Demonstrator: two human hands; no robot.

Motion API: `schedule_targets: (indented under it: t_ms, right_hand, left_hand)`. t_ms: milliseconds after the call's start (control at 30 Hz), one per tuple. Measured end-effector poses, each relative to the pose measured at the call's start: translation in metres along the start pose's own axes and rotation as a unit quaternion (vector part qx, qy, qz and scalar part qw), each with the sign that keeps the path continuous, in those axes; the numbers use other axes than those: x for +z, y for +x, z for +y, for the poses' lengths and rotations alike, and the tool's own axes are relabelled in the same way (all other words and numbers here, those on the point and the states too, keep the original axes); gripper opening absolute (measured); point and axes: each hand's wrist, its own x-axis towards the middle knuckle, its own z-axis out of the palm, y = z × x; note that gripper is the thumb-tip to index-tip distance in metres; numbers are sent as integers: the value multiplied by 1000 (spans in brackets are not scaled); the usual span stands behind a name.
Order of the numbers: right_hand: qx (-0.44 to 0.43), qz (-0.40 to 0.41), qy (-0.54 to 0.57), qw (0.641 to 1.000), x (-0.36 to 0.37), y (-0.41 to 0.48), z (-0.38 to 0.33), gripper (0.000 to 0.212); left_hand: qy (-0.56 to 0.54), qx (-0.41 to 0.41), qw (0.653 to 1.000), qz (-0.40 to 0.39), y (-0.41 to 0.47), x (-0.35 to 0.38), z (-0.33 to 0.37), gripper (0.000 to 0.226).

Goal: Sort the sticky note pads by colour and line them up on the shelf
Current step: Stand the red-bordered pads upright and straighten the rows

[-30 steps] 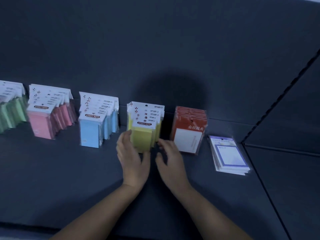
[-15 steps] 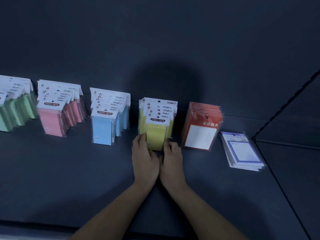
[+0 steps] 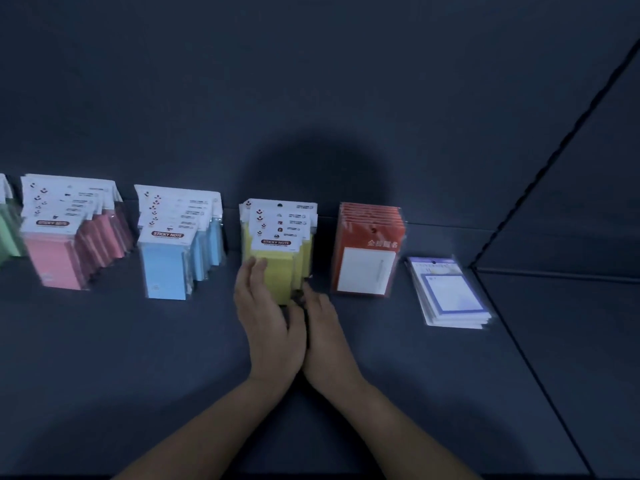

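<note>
Rows of packaged sticky note pads lean against the back of a dark shelf (image 3: pixel 104 358): green pads (image 3: pixel 8 233) at the far left, pink pads (image 3: pixel 55 261), blue pads (image 3: pixel 162 268), yellow pads (image 3: pixel 280 268), then red pads (image 3: pixel 365 265). My left hand (image 3: pixel 266 317) lies with straight fingers against the left side and front of the yellow row. My right hand (image 3: pixel 325 337) touches the row's lower right corner, fingers extended. The two hands meet at the heels.
A flat stack of white pads with blue borders (image 3: pixel 448 292) lies right of the red row. A seam in the shelf (image 3: pixel 540 386) runs diagonally at the right, with a side panel (image 3: pixel 571 216) beyond it.
My hands came together from either side of the yellow row and now press its front. The view has shifted so the rows sit further right and closer.
</note>
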Motion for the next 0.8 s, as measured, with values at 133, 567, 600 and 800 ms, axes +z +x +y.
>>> schedule_targets:
  t_ms: [133,567,600,800]
  right_hand:
    - [-7,67,86,994,-55,-21,31,20]
    - [189,134,146,962,-188,-28,138,51]
    - [192,130,162,959,-189,-27,140,49]
    - [208,117,222,945,-195,-30,151,45]
  left_hand:
    - [-74,111,985,-109,-17,31,31,37]
    - [-160,-314,886,-301,-45,162,122,26]
    - [-190,-347,874,-281,-41,167,124,25]
    - [-218,-443,845,-206,-31,170,126,55]
